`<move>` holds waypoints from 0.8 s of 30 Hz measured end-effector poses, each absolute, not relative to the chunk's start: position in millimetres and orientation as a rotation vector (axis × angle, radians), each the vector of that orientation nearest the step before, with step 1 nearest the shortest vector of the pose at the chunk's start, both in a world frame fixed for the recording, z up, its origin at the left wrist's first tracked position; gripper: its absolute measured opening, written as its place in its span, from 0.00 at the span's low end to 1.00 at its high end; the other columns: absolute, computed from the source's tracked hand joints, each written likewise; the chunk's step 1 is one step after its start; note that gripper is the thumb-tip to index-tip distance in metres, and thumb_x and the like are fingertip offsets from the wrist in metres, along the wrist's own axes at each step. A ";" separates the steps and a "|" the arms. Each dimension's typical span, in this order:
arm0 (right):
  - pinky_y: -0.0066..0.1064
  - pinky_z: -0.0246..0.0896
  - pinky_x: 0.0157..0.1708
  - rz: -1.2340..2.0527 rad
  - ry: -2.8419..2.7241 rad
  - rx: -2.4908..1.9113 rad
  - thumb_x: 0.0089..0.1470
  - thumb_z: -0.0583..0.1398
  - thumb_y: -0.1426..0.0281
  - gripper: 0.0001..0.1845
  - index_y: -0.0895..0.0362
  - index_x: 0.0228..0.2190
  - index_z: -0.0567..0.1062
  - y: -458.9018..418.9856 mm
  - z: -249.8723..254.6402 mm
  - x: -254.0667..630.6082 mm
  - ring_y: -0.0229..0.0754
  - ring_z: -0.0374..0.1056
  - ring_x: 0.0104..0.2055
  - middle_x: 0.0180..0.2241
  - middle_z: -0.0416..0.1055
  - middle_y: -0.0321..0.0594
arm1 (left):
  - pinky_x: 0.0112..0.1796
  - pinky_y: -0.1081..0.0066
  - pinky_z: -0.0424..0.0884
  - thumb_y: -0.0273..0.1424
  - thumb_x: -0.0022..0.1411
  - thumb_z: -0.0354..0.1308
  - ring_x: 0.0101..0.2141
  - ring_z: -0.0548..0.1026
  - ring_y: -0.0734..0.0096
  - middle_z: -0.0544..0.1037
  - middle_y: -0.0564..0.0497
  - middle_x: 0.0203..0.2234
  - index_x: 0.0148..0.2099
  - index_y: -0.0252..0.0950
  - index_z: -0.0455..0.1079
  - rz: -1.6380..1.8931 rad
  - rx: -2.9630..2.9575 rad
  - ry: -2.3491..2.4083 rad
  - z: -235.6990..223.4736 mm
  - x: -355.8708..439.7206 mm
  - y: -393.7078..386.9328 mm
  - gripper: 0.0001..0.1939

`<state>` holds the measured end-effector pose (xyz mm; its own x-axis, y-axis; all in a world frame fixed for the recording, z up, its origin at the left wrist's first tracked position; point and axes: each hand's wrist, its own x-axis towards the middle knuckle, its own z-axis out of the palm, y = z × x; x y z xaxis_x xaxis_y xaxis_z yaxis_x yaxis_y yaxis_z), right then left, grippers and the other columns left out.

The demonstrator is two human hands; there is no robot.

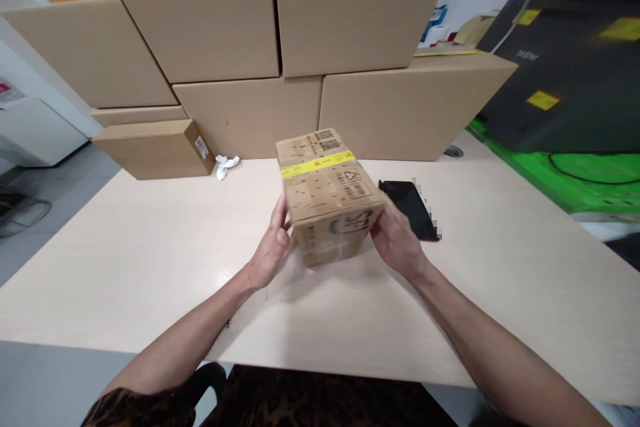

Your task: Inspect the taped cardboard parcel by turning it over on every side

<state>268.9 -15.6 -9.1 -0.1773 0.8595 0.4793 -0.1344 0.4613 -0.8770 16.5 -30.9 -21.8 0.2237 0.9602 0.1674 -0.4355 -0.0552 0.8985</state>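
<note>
A brown cardboard box (327, 197) with a strip of yellow tape and printed marks is between my hands over the middle of the table. It is tilted, and a shadow lies below its near side. My left hand (271, 247) grips the box's left side, its fingers partly hidden behind the cardboard. On the opposite side, my right hand (397, 240) holds the lower right corner, most of its fingertips out of sight. A dark flat device (410, 208), its edge partly pixelated, lies just beyond my right hand.
Large cardboard boxes (250, 117) are stacked along the table's (125, 280) back edge. At the back left, a smaller carton (155, 150) stands beside crumpled white paper (226, 165). Right of the table are a dark panel with yellow labels (543, 101) and a green surface (560, 173).
</note>
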 end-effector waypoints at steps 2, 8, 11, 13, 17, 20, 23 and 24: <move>0.55 0.53 0.76 0.833 -1.747 -0.636 0.72 0.53 0.48 0.28 0.33 0.69 0.68 -22.8 -5.3 270.1 0.53 0.53 0.79 0.75 0.61 0.29 | 0.73 0.49 0.60 0.55 0.62 0.70 0.76 0.58 0.43 0.78 0.43 0.65 0.64 0.41 0.77 1.313 0.843 0.587 -20.5 16.6 -26.6 0.35; 0.61 0.50 0.77 0.369 -2.156 -0.479 0.75 0.52 0.55 0.31 0.41 0.74 0.60 -34.2 7.8 266.2 0.56 0.56 0.78 0.76 0.60 0.40 | 0.68 0.42 0.68 0.38 0.78 0.47 0.66 0.75 0.44 0.84 0.38 0.57 0.68 0.32 0.72 1.123 0.321 0.537 -5.1 17.1 -16.3 0.26; 0.61 0.54 0.75 0.359 -2.134 -0.553 0.75 0.52 0.56 0.31 0.40 0.74 0.61 -32.8 3.1 262.7 0.56 0.58 0.77 0.75 0.62 0.42 | 0.66 0.42 0.70 0.37 0.78 0.44 0.63 0.78 0.45 0.85 0.36 0.56 0.71 0.30 0.69 1.089 0.206 0.525 0.8 18.0 -12.7 0.28; 0.61 0.54 0.75 0.389 -2.033 -0.715 0.74 0.54 0.55 0.29 0.41 0.72 0.66 -30.2 -2.8 261.3 0.57 0.57 0.77 0.74 0.63 0.43 | 0.65 0.43 0.72 0.38 0.79 0.44 0.61 0.80 0.45 0.86 0.36 0.54 0.71 0.30 0.68 1.095 0.148 0.533 2.5 16.4 -10.7 0.29; 0.65 0.47 0.76 0.570 -1.589 -1.186 0.64 0.60 0.42 0.39 0.48 0.68 0.70 -16.4 -14.7 261.8 0.62 0.53 0.78 0.75 0.61 0.50 | 0.64 0.42 0.73 0.39 0.78 0.43 0.58 0.82 0.46 0.88 0.38 0.49 0.70 0.31 0.70 1.116 0.107 0.540 2.8 11.7 -6.8 0.29; 0.63 0.49 0.76 1.015 -1.217 -1.263 0.52 0.66 0.37 0.46 0.48 0.64 0.73 -2.3 -19.2 264.7 0.64 0.57 0.76 0.71 0.67 0.49 | 0.64 0.41 0.72 0.39 0.78 0.43 0.59 0.82 0.46 0.88 0.38 0.47 0.70 0.31 0.70 1.111 0.156 0.549 -0.5 9.3 -3.7 0.29; 0.59 0.62 0.71 1.506 -0.992 -1.083 0.47 0.72 0.43 0.36 0.48 0.52 0.81 5.6 -19.6 271.2 0.63 0.71 0.67 0.60 0.80 0.45 | 0.66 0.42 0.70 0.42 0.77 0.45 0.62 0.80 0.46 0.88 0.39 0.48 0.70 0.32 0.70 1.071 0.254 0.535 -9.2 5.5 -1.4 0.29; 0.59 0.65 0.68 1.608 -0.963 -1.013 0.47 0.72 0.45 0.32 0.48 0.49 0.82 6.5 -19.6 274.3 0.62 0.75 0.63 0.55 0.83 0.44 | 0.67 0.42 0.69 0.44 0.77 0.47 0.63 0.78 0.46 0.88 0.39 0.50 0.70 0.33 0.70 1.048 0.303 0.514 -12.9 3.6 -1.0 0.30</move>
